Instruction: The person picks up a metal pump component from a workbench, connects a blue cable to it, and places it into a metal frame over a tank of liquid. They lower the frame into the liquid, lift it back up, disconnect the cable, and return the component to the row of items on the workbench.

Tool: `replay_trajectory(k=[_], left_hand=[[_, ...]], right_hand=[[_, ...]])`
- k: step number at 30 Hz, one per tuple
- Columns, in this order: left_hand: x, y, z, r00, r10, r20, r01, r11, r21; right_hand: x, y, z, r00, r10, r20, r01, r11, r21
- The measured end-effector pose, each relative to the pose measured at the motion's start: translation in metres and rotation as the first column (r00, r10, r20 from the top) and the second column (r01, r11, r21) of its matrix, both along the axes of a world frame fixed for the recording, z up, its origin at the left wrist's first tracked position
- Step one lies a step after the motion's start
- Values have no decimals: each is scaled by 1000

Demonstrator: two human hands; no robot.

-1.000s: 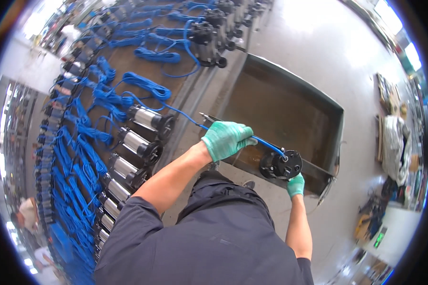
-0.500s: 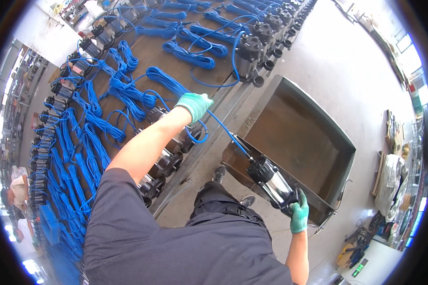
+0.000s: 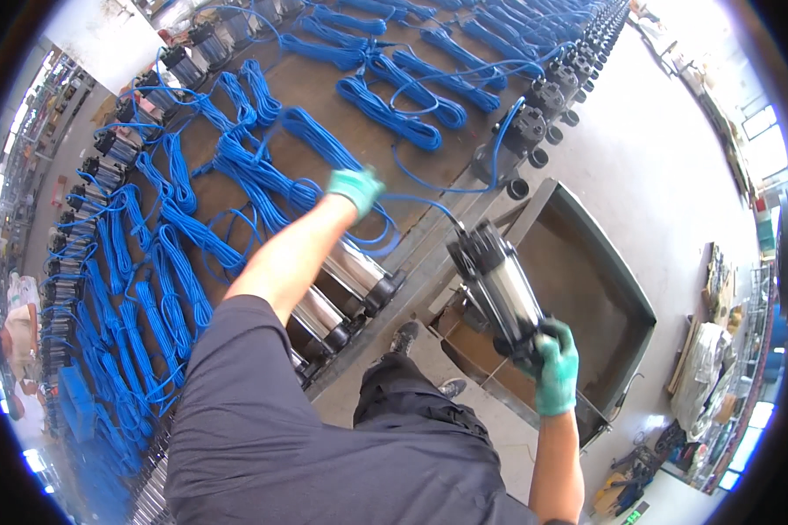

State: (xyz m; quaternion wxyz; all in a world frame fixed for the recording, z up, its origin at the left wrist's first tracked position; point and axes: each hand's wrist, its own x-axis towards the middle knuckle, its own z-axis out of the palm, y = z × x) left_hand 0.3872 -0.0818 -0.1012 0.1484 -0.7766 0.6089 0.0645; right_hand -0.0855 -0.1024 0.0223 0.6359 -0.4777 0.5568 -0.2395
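In my right hand [image 3: 555, 369], in a green glove, is the lower end of a submersible pump [image 3: 502, 284] with a shiny steel body and black ends. It hangs tilted over the near rim of a metal cart. A blue cable runs from its black top toward my left hand [image 3: 356, 188], also green-gloved and a little blurred. That hand is closed around the near end of a coiled blue cable [image 3: 317, 140] above the table. More steel pumps [image 3: 359, 269] lie at the table edge beneath my left forearm.
The brown table [image 3: 464, 166] bears many blue cable coils [image 3: 390, 114], with rows of pumps along both sides. A deep metal cart [image 3: 600, 254] stands right of the table. Farther right, a pale cloth-covered pile [image 3: 703, 372] sits on the floor.
My right hand has raised the pump and brought it closer to the table, more upright. My left hand stays at the coil, and the cable between them hangs slacker.
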Motion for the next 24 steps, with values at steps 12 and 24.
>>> replay_trajectory(k=[12, 24], left_hand=[[118, 40, -40, -275, 327, -904, -917, 191, 349], [77, 101, -19, 736, 529, -423, -663, 435, -609]], right_hand=[[208, -68, -45, 945, 310, -106, -296, 946, 130], [207, -75, -73, 894, 415, -171, -394, 908, 144]])
